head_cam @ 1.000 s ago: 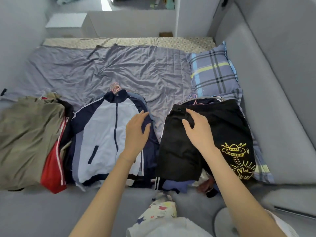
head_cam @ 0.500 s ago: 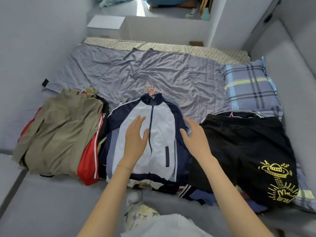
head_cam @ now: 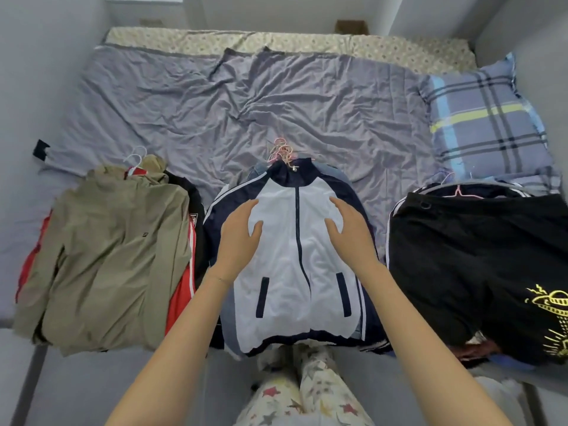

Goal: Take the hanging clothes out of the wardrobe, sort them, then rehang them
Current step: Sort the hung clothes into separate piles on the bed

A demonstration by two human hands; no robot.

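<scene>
Three piles of clothes lie along the near edge of the bed. A navy and pale blue zip jacket (head_cam: 295, 259) tops the middle pile, with pink hanger hooks (head_cam: 281, 152) at its collar. My left hand (head_cam: 239, 238) and my right hand (head_cam: 350, 232) hover flat over its chest, fingers apart, holding nothing. On the left an olive jacket (head_cam: 110, 259) covers red and black garments, with a white hanger hook (head_cam: 135, 156) at its top. At the right black shorts with a yellow print (head_cam: 479, 265) top the third pile.
A wrinkled grey-purple sheet (head_cam: 246, 109) covers the bed. A plaid pillow (head_cam: 485, 118) lies at the far right. Grey walls close in on the left and right. My legs in star-print trousers (head_cam: 295, 392) stand against the bed's near edge.
My right hand left the black shorts and moved left onto the navy jacket. My left hand shifted to the jacket's left chest. The view swung left, centring the middle pile.
</scene>
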